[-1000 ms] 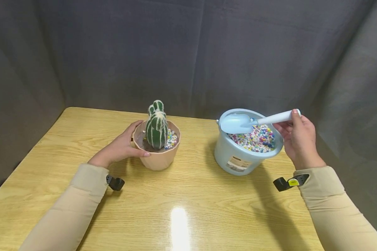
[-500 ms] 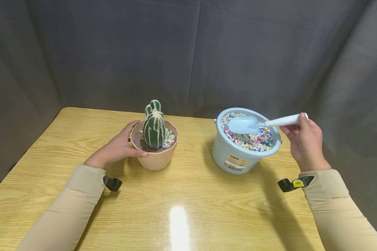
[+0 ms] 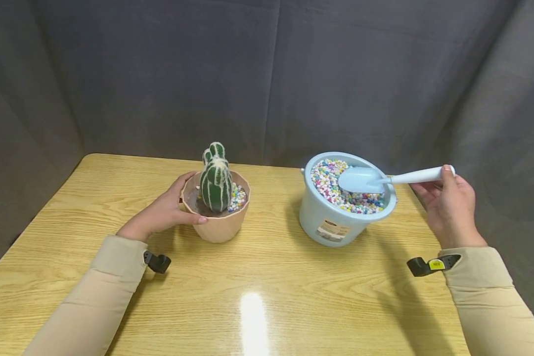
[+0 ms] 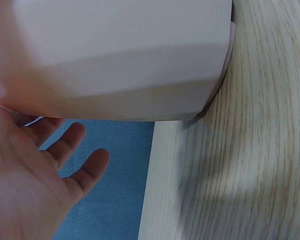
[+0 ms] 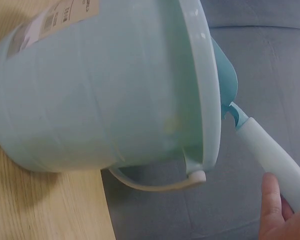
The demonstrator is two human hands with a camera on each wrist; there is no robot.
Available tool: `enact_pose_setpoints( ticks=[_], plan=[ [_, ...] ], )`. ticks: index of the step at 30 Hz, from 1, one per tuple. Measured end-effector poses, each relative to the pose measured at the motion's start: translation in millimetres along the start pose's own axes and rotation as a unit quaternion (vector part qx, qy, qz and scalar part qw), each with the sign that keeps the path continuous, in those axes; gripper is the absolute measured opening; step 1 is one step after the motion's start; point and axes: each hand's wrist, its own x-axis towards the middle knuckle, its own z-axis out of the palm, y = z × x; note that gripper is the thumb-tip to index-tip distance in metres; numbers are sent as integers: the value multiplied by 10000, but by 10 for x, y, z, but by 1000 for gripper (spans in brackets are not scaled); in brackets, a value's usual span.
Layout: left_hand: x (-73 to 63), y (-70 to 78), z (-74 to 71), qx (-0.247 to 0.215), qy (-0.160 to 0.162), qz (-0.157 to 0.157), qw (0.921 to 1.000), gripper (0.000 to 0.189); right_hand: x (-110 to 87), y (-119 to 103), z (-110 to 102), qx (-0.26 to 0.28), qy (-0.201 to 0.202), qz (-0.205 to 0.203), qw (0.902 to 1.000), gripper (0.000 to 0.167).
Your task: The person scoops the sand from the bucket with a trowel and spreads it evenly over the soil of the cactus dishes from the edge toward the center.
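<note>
On the left of the table stands a pink plant pot [image 3: 220, 228] with a green, white-ridged cactus [image 3: 216, 187], brown soil and a patch of coloured pebbles [image 3: 238, 198]. My left hand [image 3: 164, 212] holds the pot's left side, thumb across the front near the rim. In the left wrist view, several fingers [image 4: 92, 170] stick out past the pot wall [image 4: 120, 65]. My right hand [image 3: 453, 210] grips the white handle of a light blue trowel [image 3: 362, 180]. Its blade is over the blue bucket [image 3: 331, 222], above multicoloured pebbles [image 3: 327, 180]. No pebbles show on the blade.
A pale wooden table [image 3: 204, 296] carries the pot and bucket, with a gap between them. Behind hangs a dark grey curtain [image 3: 173, 79]. The bucket's handle [image 5: 155, 187] hangs along its side in the right wrist view.
My right hand has drawn the trowel to the right, so its blade has moved from the bucket's left rim to over the right part of the pebbles. The left hand stays on the pot.
</note>
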Motion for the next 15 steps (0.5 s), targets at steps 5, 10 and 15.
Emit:
enact_pose_setpoints(
  ticks=[5, 10, 15],
  plan=[
    [-8, -5, -1, 11, -16, -19, 10000, 119, 5, -19, -30, -138, 172, 32, 9998, 23],
    [-21, 3, -3, 16, -16, -38, 10000, 118, -2, -26, -62, -417, 346, -18, 9985, 27],
    [-6, -1, 2, -25, -14, 44, 10000, 118, -6, -39, -99, -522, 368, -143, 9979, 24]
  ],
)
